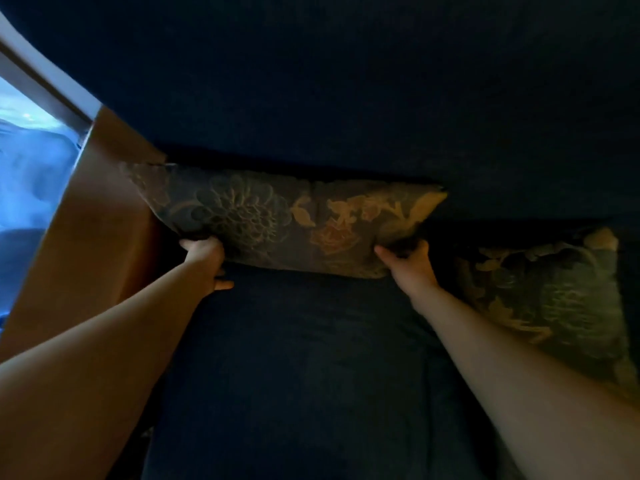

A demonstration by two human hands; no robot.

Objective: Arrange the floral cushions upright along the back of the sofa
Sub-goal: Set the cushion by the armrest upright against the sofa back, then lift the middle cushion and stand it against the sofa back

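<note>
A dark floral cushion (277, 220) with gold and orange flowers stands against the back of the dark blue sofa (346, 98), left of centre. My left hand (206, 261) grips its lower left edge. My right hand (410, 266) grips its lower right edge, thumb on the front. A second floral cushion (554, 299) leans at the right on the seat, beside my right forearm, touching neither hand.
The sofa seat (304, 358) spreads dark blue below the cushions. A brown curtain (97, 220) hangs at the left next to the sofa's end. Behind it a bright window (24, 161) with a pale frame shows.
</note>
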